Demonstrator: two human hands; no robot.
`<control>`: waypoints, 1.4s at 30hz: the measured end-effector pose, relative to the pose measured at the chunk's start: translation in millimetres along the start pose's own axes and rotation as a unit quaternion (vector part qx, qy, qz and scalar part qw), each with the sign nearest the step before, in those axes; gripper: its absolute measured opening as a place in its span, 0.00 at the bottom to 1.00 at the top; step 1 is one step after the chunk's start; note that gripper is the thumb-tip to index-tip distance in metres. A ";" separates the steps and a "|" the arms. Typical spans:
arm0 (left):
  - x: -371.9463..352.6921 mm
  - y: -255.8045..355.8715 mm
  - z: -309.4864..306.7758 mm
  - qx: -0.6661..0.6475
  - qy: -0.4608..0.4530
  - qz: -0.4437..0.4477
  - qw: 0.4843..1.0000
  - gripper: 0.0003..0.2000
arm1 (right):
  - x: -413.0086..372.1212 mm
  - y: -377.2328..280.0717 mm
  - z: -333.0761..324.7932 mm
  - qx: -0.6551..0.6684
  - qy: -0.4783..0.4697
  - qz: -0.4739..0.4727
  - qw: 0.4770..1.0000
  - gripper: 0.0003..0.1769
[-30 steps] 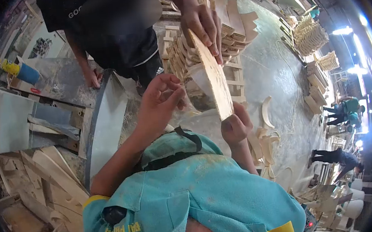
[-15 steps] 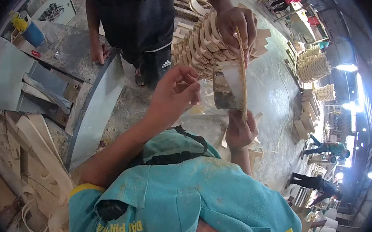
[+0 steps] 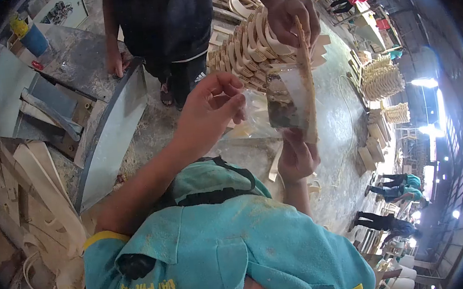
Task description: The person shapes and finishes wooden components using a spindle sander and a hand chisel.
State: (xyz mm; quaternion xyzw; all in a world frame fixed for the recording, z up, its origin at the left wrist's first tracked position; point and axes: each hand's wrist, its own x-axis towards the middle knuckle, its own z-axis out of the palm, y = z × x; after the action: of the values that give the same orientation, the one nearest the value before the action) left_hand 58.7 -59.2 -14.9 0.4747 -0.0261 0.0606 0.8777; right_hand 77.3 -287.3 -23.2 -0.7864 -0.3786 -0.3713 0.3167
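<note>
A long curved wooden piece (image 3: 306,77) stands nearly upright in front of me, seen almost edge-on. My right hand (image 3: 297,159) grips its lower end. A co-worker's hand (image 3: 296,16) holds its upper end from the far side. My left hand (image 3: 213,108) is raised to the left of the piece, apart from it, fingertips bunched against the thumb with nothing visible in them. Just behind the piece sits a dirty whitish block or container (image 3: 284,104).
The co-worker in dark clothes (image 3: 168,23) stands opposite, the other hand resting on a grey machine table (image 3: 78,61). A stack of curved wooden parts (image 3: 245,47) lies behind the piece. Offcuts (image 3: 42,188) are piled on the left. Other people work at far right (image 3: 387,220).
The wooden piece has turned from showing its broad face to nearly edge-on, still held at both ends. My left hand has stayed raised beside it with its fingers drawing together.
</note>
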 end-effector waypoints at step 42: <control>-6.2 22.8 -7.9 0.028 0.013 0.011 0.999 0.10 | 13.4 -4.7 7.9 0.004 -0.014 0.020 1.000 0.14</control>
State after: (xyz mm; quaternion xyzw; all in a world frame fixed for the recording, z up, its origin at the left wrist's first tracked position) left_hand 49.5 -40.8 -0.9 0.4978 -0.0184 0.0770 0.8637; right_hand 81.9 -274.0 -15.3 -0.7981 -0.3684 -0.3521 0.3215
